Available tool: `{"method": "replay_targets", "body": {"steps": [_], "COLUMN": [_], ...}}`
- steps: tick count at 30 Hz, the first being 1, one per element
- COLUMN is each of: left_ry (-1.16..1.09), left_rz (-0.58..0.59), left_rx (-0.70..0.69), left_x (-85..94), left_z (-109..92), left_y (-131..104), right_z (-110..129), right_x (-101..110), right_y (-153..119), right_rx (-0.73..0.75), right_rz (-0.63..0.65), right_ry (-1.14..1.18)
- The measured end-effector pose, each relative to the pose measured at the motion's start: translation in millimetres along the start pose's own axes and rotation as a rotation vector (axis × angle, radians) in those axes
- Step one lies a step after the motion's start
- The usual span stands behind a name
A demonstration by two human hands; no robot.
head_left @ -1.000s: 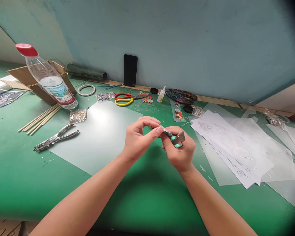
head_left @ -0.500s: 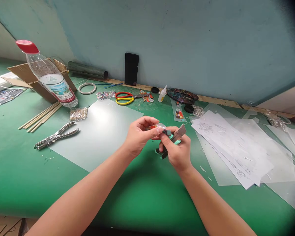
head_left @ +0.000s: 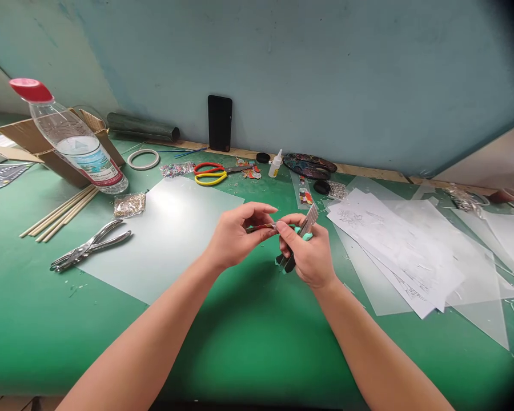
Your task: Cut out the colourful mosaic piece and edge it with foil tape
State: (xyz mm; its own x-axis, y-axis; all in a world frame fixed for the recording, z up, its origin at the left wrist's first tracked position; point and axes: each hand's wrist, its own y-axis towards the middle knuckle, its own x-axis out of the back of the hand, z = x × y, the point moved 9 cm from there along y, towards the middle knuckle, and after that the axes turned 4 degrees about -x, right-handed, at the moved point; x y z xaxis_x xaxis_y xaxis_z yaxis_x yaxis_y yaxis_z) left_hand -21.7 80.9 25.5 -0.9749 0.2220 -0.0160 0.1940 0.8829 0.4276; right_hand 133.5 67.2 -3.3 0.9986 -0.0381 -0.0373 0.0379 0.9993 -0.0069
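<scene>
Between the thumb and fingers of my left hand is a small, flat, colourful printed plastic piece, turned almost edge-on. My right hand pinches the near end of that piece with thumb and forefinger. Tucked in the same palm are pliers with mint-and-black handles; their grey metal end points up past the knuckles, and the handle ends stick out below. Both hands are held above the green table, fingertips nearly meeting. My fingers cover much of the piece and the pliers.
A frosted plastic sheet lies left, with a silver hole punch at its edge. Behind are a tilted water bottle, scissors, a glue bottle and a phone. Papers cover the right side.
The colourful piece has turned from showing its face to nearly edge-on. My left hand has shifted slightly left, and the pliers' metal end stands more upright. The view has swung slightly right.
</scene>
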Motion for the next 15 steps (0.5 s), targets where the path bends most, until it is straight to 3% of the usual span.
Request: {"method": "replay_targets", "body": {"steps": [7,15], "left_ry": [0.087,0.215], "left_rz": [0.007,-0.051], "left_rx": [0.058,-0.149], "left_x": [5.4,6.6], "left_z": [16,-9], "left_y": [1,3], "right_z": [-8,-6], "right_x": [2,-2], "right_y": [4,4], "right_rx": [-0.106,-0.12], "right_rz": [-0.025,-0.009], "right_ry": [0.128,0.092]}}
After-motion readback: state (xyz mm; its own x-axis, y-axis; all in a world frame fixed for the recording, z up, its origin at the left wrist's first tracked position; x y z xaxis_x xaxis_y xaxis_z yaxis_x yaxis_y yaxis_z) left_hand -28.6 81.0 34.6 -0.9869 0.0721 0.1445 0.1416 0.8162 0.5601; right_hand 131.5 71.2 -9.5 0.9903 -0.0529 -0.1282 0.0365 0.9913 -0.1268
